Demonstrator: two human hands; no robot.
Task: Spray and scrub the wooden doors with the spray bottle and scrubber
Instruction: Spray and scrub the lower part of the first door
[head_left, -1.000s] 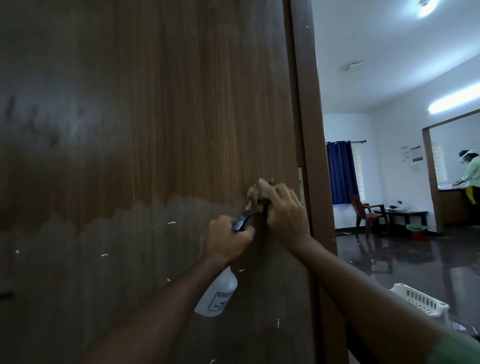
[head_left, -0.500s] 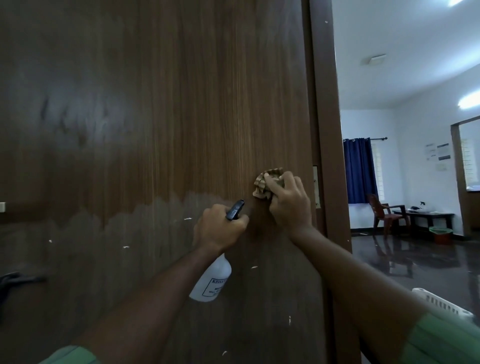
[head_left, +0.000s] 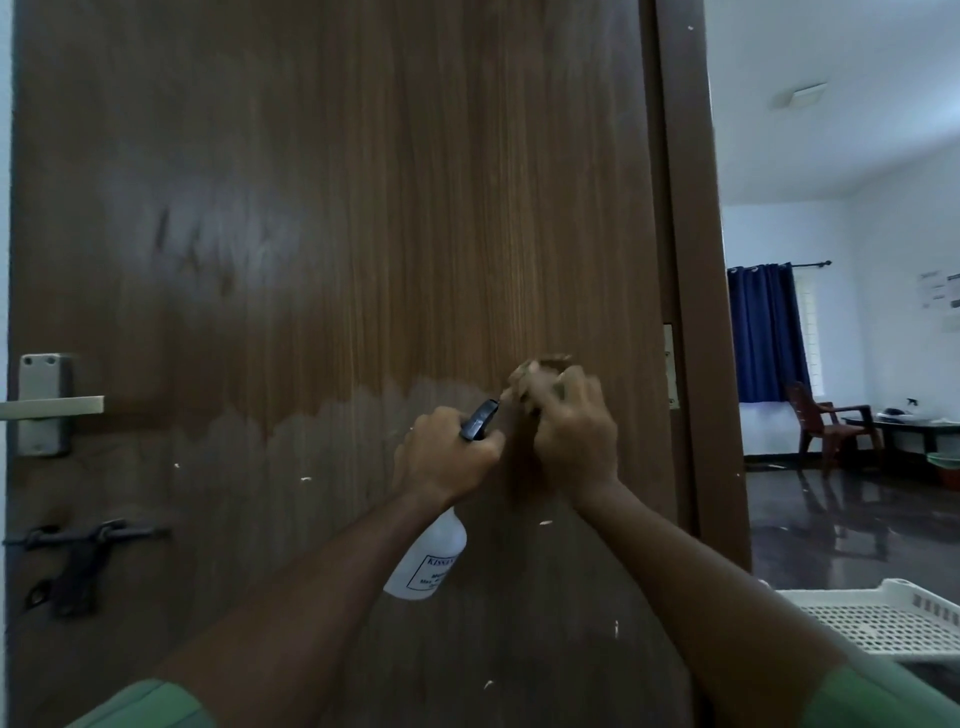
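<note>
A brown wooden door (head_left: 332, 218) fills most of the view, its lower half paler and flecked with white specks. My left hand (head_left: 444, 454) grips the neck of a white spray bottle (head_left: 428, 564) with a black nozzle, the bottle hanging below my fist. Just to the right, my right hand (head_left: 574, 434) presses a crumpled tan scrubber (head_left: 540, 371) against the door near its right edge. The scrubber looks blurred and my fingers cover most of it.
A metal handle (head_left: 49, 405) and a black latch (head_left: 83, 551) sit at the door's left side. The door frame (head_left: 696, 260) stands right of my hands. Beyond it lie a dark glossy floor, a chair (head_left: 826, 423), a blue curtain and a white plastic basket (head_left: 883, 618).
The view has swung left, bringing the handle and latch into sight. My right hand with the scrubber slid down a little on the door, closer to my left hand.
</note>
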